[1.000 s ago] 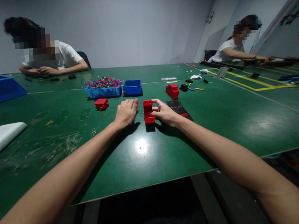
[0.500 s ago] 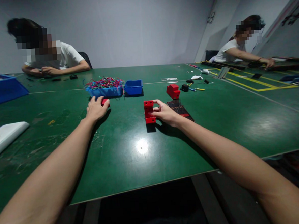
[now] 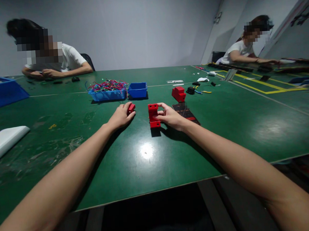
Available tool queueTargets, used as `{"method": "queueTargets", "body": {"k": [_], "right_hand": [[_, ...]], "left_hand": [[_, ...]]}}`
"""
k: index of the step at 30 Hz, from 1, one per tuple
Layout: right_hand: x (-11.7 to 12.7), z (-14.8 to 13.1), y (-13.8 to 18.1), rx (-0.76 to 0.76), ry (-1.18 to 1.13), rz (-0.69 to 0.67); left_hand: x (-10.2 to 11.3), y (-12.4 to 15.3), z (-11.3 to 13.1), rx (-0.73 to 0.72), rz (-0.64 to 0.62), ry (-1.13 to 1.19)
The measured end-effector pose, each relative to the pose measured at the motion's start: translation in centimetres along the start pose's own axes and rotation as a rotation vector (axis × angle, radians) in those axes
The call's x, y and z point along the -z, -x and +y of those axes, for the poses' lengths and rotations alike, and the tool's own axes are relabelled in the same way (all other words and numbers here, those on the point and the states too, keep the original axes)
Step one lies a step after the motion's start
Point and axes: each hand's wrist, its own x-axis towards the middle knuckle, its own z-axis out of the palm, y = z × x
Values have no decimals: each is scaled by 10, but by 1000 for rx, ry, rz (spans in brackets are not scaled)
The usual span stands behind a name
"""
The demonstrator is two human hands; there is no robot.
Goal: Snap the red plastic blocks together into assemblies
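My left hand (image 3: 120, 116) is closed on a small red block (image 3: 131, 108), which shows past its fingertips and is partly covered by them. To its right, my right hand (image 3: 169, 116) grips a red bracket-like part (image 3: 154, 116) by its right side, thumb inside the recess. That part is upright, with a U-shaped opening and round holes at its top and bottom ends. The two red pieces are apart. Behind my right hand lies a dark phone (image 3: 186, 114) with a timer on its screen. Just beyond the phone sits another red block-shaped part (image 3: 178, 94).
A blue bin heaped with thin coloured wires (image 3: 108, 92) stands beyond my left hand, beside a smaller blue bin (image 3: 138, 90). Pliers (image 3: 206, 92) and small black parts lie at right. A white slab (image 3: 6, 141) is at left. Two people sit across the green table (image 3: 126, 173).
My left hand has moved right with the small red block, closer to the red bracket-like part. My right hand keeps its grip in place. The right-hand person's arm has shifted.
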Motion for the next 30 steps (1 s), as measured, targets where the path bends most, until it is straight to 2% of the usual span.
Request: {"method": "queueTargets", "body": {"k": [4, 8, 12, 19, 27, 30], "right_hand": [[-2, -1, 1, 4, 7, 6], [-3, -1, 1, 5, 20, 14], [-1, 0, 0, 19, 41, 18], [0, 0, 0, 41, 91, 44], [-4, -5, 5, 73, 164, 52], [-5, -7, 6, 95, 180, 24]], "left_hand": [[-9, 5, 33, -214, -24, 103], [-7, 11, 46, -283, -57, 81], [-4, 11, 46, -229, -12, 81], [-10, 5, 41, -57, 122, 229], [-8, 1, 34, 170, 368, 373], [-7, 4, 41, 169, 410, 381]]}}
